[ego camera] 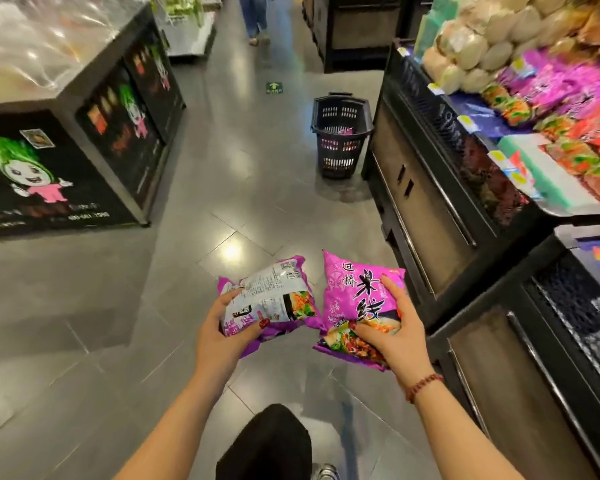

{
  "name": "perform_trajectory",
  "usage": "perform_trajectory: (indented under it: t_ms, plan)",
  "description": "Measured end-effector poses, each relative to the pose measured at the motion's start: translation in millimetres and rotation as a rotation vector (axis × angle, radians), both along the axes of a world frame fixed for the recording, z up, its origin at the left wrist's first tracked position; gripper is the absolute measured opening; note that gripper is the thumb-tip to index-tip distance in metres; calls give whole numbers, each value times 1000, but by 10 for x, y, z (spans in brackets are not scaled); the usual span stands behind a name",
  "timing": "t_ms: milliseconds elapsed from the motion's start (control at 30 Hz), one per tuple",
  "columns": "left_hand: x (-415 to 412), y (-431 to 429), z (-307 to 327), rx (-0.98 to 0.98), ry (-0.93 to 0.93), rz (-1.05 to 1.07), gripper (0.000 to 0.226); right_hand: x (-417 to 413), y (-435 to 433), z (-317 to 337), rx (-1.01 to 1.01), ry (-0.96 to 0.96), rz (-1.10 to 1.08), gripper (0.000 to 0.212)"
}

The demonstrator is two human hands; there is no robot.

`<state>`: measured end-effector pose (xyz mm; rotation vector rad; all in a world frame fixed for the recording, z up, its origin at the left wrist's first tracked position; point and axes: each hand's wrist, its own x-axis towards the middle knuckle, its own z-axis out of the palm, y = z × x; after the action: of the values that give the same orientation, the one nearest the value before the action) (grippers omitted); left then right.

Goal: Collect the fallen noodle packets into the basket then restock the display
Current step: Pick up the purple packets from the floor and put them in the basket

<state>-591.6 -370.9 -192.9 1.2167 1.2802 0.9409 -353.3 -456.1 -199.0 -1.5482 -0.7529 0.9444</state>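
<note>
The left hand (219,327) grips a purple noodle packet (278,299) turned back side up, thumb curled over its printed white panel, fingers hidden beneath. A further purple edge pokes out under this hand; whether it belongs to a second packet cannot be told. The right hand (395,334) holds another purple packet (357,296) face up, thumb and fingers curled round its right edge and lower half, covering part of the food picture. A red bead bracelet (423,386) sits on that wrist. Both packets are held above the grey tiled floor (222,188), their near corners almost touching.

Well ahead, the dark plastic basket (340,157) stands on the floor just beside the black display cabinet (430,188). Pink and red shapes show through its lattice, too small to identify.

On the right, the display top carries purple packets (551,81) along with red and orange ones, all smeared by blur and cut off by the frame edge.

On the left stands a black counter (66,161) with a cartoon figure on its side, its top covered in glare. At the far end of the aisle only a person's legs (255,15) are in view. A black-trousered knee (267,445) fills the bottom edge.
</note>
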Motion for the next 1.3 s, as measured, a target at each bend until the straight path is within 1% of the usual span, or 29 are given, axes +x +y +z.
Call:
perform_trajectory:
  t_ms: [167,267,333,500,633,733,933,1100,1200,1300]
  plan:
    - [337,973,-27,24,7,16,53,337,1002,-4,26,-7,1,79]
    - [507,1708,-124,41,53,1,53,544,1717,-46,32,-34,-9,80]
    - [599,2238,-157,25,47,-2,56,669,2205,-42,25,-45,-31,81]
    - [902,3538,-90,41,69,-13,59,972,3312,51,19,-34,-33,84]
    - [1308,4323,-28,44,71,-50,59,1303,3988,71,-2,-10,-56,82]
    - [1689,4834,-61,60,70,-63,57,1677,4496,26,-8,0,-63,81]
    - [2566,5924,-213,53,80,-25,58,2704,5632,-157,-6,-58,-31,83]
    - [3317,6695,-144,64,73,-2,59,3562,6507,-128,8,-36,-26,84]
    - [3673,7141,-108,55,68,-4,59,3932,6997,-101,9,-81,-24,85]
    - [3954,7638,-146,52,67,11,61,4214,7492,-106,31,-87,-15,83]
